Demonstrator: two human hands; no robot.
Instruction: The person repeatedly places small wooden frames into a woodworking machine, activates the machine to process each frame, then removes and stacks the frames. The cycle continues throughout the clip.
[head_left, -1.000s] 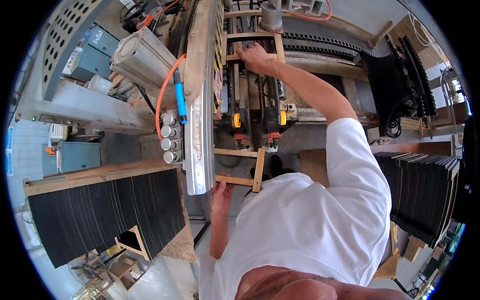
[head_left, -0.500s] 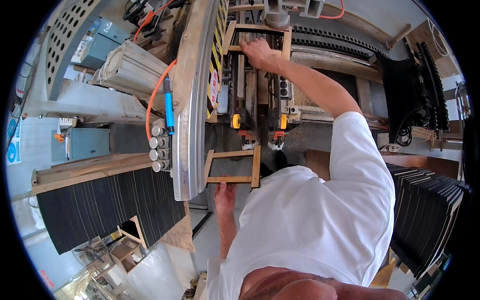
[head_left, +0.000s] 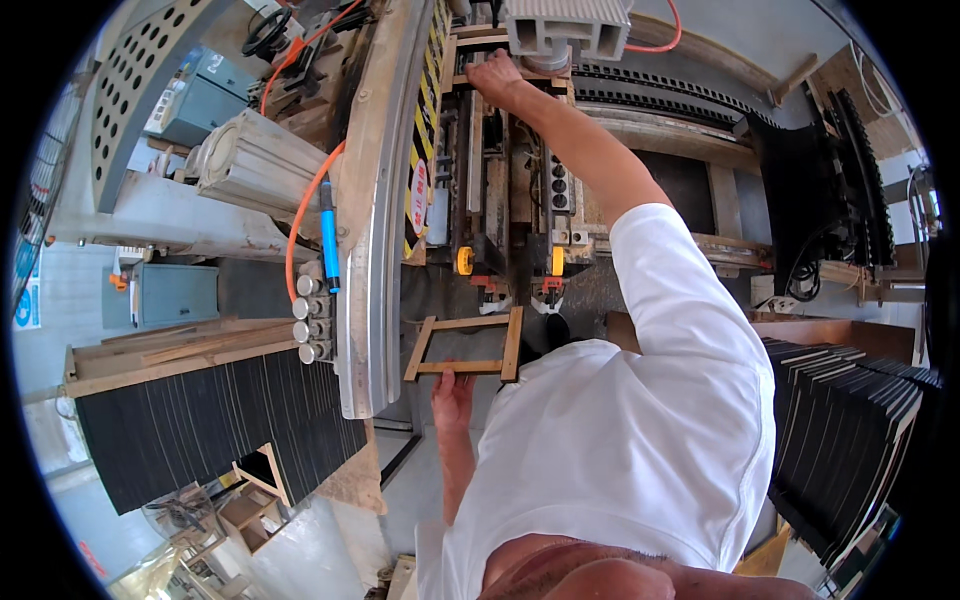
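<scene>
Low in front of my body, my left hand (head_left: pixel 453 400) grips the near bar of a small wooden frame (head_left: pixel 470 323), its fingers closed around the bar from below. Farther off, my right arm stretches out over the machine. There my right hand (head_left: pixel 495 80) is closed on the near bar of a second wooden frame (head_left: pixel 482 32), which lies across the machine's rails (head_left: pixel 490 170). Part of that frame is hidden behind my hand and a grey metal clamp head (head_left: pixel 565 35).
A long metal beam (head_left: pixel 375 230) with yellow-black striping runs along my left, an orange hose (head_left: pixel 305 220) and a blue pen-like tool (head_left: pixel 330 235) on it. Dark panels (head_left: pixel 220 420) stand in a row at left; more panels (head_left: pixel 840 430) are stacked at right.
My right hand and the frame it holds have shifted farther away and slightly left, partly under the clamp head. The frame in my left hand has dipped slightly nearer. The whole view has shifted a little.
</scene>
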